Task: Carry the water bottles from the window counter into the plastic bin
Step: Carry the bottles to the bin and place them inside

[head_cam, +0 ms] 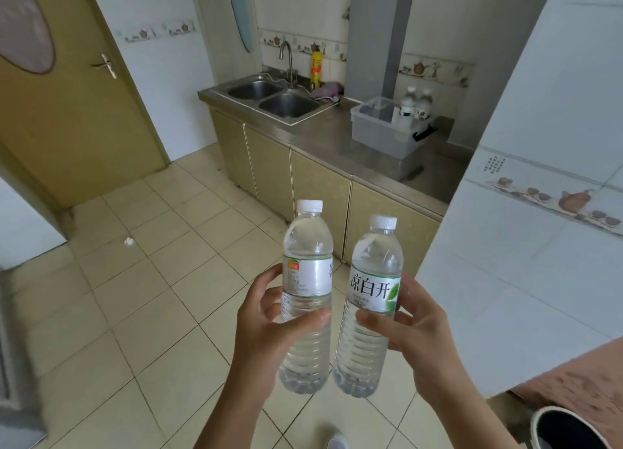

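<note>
While both bottles are in transit, the left hand (269,323) grips the left water bottle (306,297) around its lower label, thumb across the front, fingers curled behind. The right hand (414,327) grips the right water bottle (371,307) the same way, just below its printed label. Both bottles capped, upright with a slight lean, close beside each other but not touching; water level high in each.

Below: tiled floor (161,280), a small white scrap (128,241) lying on it to the left.

Farther: steel counter (323,135) over beige cabinet doors. Double sink (273,97) and tap at far left of it, yellow bottle (316,69) behind. Plastic bin (384,128) sits on the counter's right part, translucent, open-topped; two or so bottles (413,106) stand at its far right edge, whether inside or behind it I cannot tell.

Step, as judged: carry leg, midway, bin well apart from the hands.

Next move calls for: closing on the counter, raising both bottles over the bin's near rim, lowering them in without knocking those already standing there
</note>
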Available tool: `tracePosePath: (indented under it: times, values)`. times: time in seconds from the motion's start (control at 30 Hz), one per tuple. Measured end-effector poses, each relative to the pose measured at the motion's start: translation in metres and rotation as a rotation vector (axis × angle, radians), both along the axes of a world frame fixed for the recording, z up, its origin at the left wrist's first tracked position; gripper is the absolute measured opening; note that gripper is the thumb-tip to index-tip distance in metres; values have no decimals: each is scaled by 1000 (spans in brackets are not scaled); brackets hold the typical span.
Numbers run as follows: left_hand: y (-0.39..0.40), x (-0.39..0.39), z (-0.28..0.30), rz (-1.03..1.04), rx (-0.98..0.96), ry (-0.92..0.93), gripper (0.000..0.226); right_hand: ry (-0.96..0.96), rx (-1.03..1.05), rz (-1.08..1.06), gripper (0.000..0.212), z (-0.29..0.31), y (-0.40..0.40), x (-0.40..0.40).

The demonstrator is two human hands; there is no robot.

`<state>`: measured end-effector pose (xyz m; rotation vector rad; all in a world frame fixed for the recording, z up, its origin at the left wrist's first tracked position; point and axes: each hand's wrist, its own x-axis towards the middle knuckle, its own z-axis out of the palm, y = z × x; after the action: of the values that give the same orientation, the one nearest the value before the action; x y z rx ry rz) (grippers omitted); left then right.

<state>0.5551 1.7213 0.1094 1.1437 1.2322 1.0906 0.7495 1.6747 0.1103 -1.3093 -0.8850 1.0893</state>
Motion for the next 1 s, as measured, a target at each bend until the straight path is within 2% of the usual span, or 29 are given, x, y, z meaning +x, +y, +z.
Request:
tracePosePath:
  times: [0.23, 0.53, 0.87, 1.0]
  values:
    - [120, 36, 6, -24, 18, -6, 79, -12, 15, 26, 56, 11, 118, 35]
    - [268, 65, 2, -115, 49, -6, 81, -38, 10, -40, 68, 11, 258, 60]
    - [470, 111, -1, -296, 67, 7, 83, -72, -21, -216, 67, 15, 421, 92]
    - [526, 149, -1, -377, 72, 27, 81, -80, -5, -307, 58, 20, 470, 118]
